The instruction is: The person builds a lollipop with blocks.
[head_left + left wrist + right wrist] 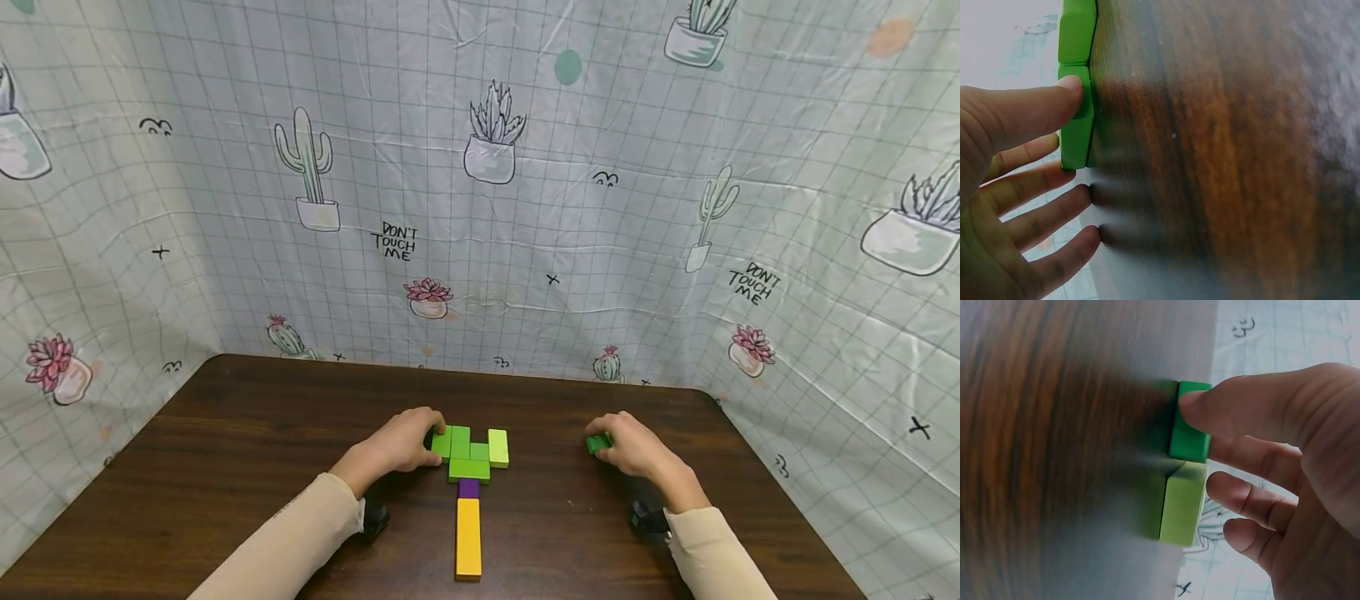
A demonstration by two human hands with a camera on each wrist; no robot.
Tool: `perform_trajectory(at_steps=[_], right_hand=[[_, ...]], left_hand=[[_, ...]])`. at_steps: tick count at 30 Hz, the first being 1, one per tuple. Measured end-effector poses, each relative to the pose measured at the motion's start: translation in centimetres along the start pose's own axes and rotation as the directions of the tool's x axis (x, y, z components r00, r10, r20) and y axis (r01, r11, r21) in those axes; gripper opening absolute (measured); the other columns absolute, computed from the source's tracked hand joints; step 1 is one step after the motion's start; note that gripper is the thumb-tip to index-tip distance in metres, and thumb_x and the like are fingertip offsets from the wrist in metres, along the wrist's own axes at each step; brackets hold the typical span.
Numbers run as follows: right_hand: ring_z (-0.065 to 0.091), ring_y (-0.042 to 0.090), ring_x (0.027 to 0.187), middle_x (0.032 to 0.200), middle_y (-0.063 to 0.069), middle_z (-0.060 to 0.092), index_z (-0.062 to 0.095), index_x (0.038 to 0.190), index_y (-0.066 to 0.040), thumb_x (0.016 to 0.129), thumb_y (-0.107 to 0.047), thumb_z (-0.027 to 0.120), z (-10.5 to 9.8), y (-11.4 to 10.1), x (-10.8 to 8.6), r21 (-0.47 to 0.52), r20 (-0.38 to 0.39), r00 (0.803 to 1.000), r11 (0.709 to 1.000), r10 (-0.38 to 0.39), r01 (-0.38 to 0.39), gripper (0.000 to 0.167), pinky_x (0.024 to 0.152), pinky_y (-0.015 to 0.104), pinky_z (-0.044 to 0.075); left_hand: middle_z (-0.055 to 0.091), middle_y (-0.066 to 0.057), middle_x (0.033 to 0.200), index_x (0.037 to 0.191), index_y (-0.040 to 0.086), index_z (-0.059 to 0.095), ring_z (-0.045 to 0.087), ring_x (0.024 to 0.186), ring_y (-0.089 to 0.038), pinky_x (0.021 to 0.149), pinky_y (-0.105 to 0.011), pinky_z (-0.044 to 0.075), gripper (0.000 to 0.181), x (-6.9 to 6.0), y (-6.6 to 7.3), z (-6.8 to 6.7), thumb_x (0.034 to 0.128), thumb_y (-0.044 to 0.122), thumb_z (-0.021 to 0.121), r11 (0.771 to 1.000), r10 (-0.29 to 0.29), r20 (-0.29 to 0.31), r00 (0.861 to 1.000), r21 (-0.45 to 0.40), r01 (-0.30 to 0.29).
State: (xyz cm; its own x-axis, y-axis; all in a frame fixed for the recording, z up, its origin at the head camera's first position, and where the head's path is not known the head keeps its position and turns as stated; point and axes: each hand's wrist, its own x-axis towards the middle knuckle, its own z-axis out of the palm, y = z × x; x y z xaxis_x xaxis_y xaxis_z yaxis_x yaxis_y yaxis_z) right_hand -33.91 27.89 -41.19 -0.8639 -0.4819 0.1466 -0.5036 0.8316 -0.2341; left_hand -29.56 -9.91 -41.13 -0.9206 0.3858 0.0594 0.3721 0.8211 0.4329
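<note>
Near the middle of the table several coloured wooden blocks lie together. My left hand (401,442) pinches the green block (1077,139) at the group's left end between thumb and index finger, its other fingers spread. This block touches another green block (461,442) beside it. Farther right, my right hand (626,446) pinches a darker green block (597,442) by its ends, low at the tabletop. The right wrist view shows a light green block (1180,509) close beside that one; in the head view my hand may cover it.
Below the green group, a purple block (468,489) and a long yellow-orange block (468,539) run toward me. A yellow-green block (498,448) stands at the group's right. Behind the brown table (300,400) hangs a cactus-print curtain (495,233).
</note>
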Motion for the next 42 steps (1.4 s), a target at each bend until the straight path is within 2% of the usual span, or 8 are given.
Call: perform_trajectory(at_steps=[7,10,16,20,27,31,39,42], right_hand=[[0.057,0.023,0.096,0.105,0.003,0.067,0.071,0.107,-0.009,0.077,-0.004,0.075,0.7,-1.3,0.6,0.006,0.007,0.996,0.996,-0.092,0.092,0.030,0.079,0.039,0.047],[0.057,0.021,0.095,0.106,0.002,0.066,0.070,0.109,-0.008,0.078,-0.008,0.076,0.8,-1.8,0.8,0.020,0.013,0.995,0.995,-0.102,0.102,0.031,0.080,0.040,0.047],[0.058,0.016,0.089,0.102,-0.003,0.063,0.070,0.107,-0.014,0.079,-0.031,0.079,0.6,-2.1,0.8,0.028,0.001,1.000,0.999,0.016,-0.016,0.034,0.076,0.040,0.049],[0.057,0.015,0.085,0.099,-0.002,0.063,0.070,0.105,-0.014,0.081,-0.030,0.077,0.7,-2.1,0.8,0.040,0.023,0.999,0.998,0.043,-0.044,0.030,0.073,0.039,0.049],[0.057,0.016,0.085,0.102,0.002,0.063,0.068,0.108,-0.007,0.082,-0.017,0.076,1.1,-2.5,0.9,0.126,0.032,0.996,0.989,-0.082,0.077,0.028,0.072,0.033,0.049],[0.056,0.016,0.084,0.105,0.002,0.063,0.067,0.111,-0.006,0.083,-0.016,0.075,1.2,-2.9,1.1,0.168,0.045,0.993,0.980,-0.111,0.102,0.031,0.071,0.030,0.049],[0.058,0.015,0.090,0.102,-0.001,0.064,0.067,0.111,-0.007,0.082,-0.031,0.076,1.4,-3.1,1.1,0.148,0.022,0.999,0.988,-0.036,0.032,0.039,0.078,0.038,0.049],[0.057,0.014,0.084,0.096,-0.001,0.064,0.067,0.110,-0.006,0.081,-0.032,0.077,1.4,-3.1,1.1,0.143,0.020,1.000,0.990,0.004,-0.007,0.040,0.074,0.036,0.049]], left_hand=[[0.059,-0.009,0.114,0.112,0.007,0.063,0.055,0.103,-0.026,0.090,-0.043,0.047,0.039,0.0,0.0,0.0,0.0797,0.022,0.079,1.000,0.002,0.002,1.000,0.007,-0.002],[0.059,-0.009,0.115,0.113,0.007,0.062,0.056,0.103,-0.026,0.089,-0.043,0.047,0.039,0.0,0.1,0.0,0.0801,0.022,0.079,1.000,0.002,0.003,1.000,0.005,-0.002],[0.059,-0.010,0.112,0.111,0.007,0.063,0.056,0.103,-0.027,0.088,-0.043,0.047,0.038,0.0,0.0,-0.1,0.0795,0.022,0.079,1.000,0.017,-0.013,1.000,0.015,-0.016],[0.059,-0.009,0.112,0.110,0.007,0.063,0.056,0.104,-0.028,0.088,-0.044,0.047,0.038,0.0,0.0,0.0,0.0791,0.022,0.080,1.000,0.023,-0.016,1.000,0.016,-0.023],[0.059,-0.009,0.114,0.112,0.007,0.062,0.056,0.105,-0.029,0.089,-0.044,0.047,0.039,0.0,-0.1,0.0,0.0797,0.022,0.079,1.000,0.019,-0.008,1.000,0.007,-0.019],[0.059,-0.009,0.114,0.112,0.007,0.062,0.056,0.106,-0.029,0.089,-0.044,0.047,0.039,-0.1,-0.1,0.0,0.0798,0.021,0.079,1.000,0.017,-0.013,1.000,0.008,-0.017],[0.059,-0.010,0.115,0.113,0.008,0.063,0.056,0.106,-0.029,0.089,-0.044,0.047,0.039,-0.1,-0.1,0.2,0.0799,0.022,0.079,1.000,0.012,-0.009,1.000,0.008,-0.012],[0.059,-0.010,0.115,0.113,0.008,0.063,0.056,0.106,-0.029,0.089,-0.044,0.047,0.039,-0.1,0.0,0.1,0.0800,0.021,0.079,1.000,0.015,-0.012,1.000,0.007,-0.015]])
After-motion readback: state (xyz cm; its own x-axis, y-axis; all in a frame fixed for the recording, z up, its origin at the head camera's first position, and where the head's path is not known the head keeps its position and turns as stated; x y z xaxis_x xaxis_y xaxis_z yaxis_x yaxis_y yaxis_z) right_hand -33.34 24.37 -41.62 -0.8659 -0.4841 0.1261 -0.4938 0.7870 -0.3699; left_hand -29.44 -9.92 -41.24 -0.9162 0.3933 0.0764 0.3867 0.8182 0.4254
